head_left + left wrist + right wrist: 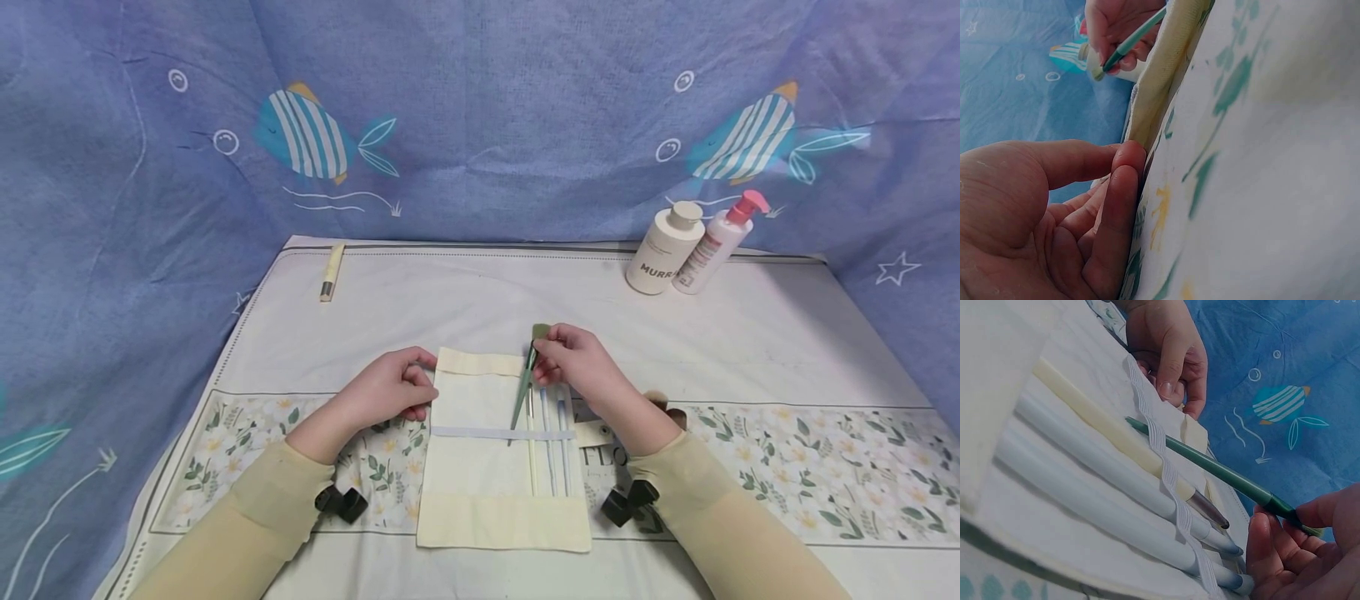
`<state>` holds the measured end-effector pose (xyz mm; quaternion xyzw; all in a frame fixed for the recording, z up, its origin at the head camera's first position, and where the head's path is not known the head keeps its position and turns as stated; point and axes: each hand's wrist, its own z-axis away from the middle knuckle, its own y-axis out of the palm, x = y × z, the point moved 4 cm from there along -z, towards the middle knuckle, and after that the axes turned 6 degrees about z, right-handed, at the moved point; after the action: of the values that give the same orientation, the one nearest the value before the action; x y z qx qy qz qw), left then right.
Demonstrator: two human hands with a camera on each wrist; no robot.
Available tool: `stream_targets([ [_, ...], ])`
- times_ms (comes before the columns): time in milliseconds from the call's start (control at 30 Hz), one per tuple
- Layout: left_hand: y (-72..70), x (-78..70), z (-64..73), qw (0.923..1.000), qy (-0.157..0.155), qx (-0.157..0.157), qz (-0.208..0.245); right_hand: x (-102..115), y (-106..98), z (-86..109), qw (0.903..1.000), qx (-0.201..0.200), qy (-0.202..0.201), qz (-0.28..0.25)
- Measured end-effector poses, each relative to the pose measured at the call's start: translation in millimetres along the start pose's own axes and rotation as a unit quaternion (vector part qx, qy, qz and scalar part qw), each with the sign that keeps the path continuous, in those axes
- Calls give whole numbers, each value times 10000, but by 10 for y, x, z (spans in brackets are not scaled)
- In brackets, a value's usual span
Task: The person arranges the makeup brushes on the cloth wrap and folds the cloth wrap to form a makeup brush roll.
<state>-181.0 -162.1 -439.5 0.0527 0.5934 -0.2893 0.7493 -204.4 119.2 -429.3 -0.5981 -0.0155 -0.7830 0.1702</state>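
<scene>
A cream cloth brush roll (480,475) lies unfolded on the table, with a pale elastic band (480,432) across it. Near the ferrule, my right hand (581,362) pinches a green paintbrush (1222,472), bristles pointing away from me. Its handle tip passes beneath the band in the right wrist view. To its right, a cream-handled brush (1097,419) and two pale blue-handled brushes (1085,450) lie under the band, their lower ends in the bottom pocket. My left hand (390,387) pinches the roll's left edge between thumb and finger, as the left wrist view shows.
A cream stick-like object with a dark band (332,273) lies at the back left. Toward the back right stand a white bottle (660,254) and a pink-topped pump bottle (712,250). Brown brush heads (675,414) show beside my right forearm. A blue fish-print curtain (480,125) hangs behind.
</scene>
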Motion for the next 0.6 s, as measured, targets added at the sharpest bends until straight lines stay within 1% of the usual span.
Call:
stream_targets([
  [167,1,-3,2,10000,-3,-5,3,1,13,11,10000,47,-4,66],
  [333,2,-3,1,10000,-15,-1,17,-1,26,14,9996,124,-58,266],
  [467,0,-1,2,10000,-18,-2,-4,-5,34,20,9983,216,-135,527],
  [600,0,-9,7,10000,-11,5,-16,8,33,33,9956,218,-226,879],
])
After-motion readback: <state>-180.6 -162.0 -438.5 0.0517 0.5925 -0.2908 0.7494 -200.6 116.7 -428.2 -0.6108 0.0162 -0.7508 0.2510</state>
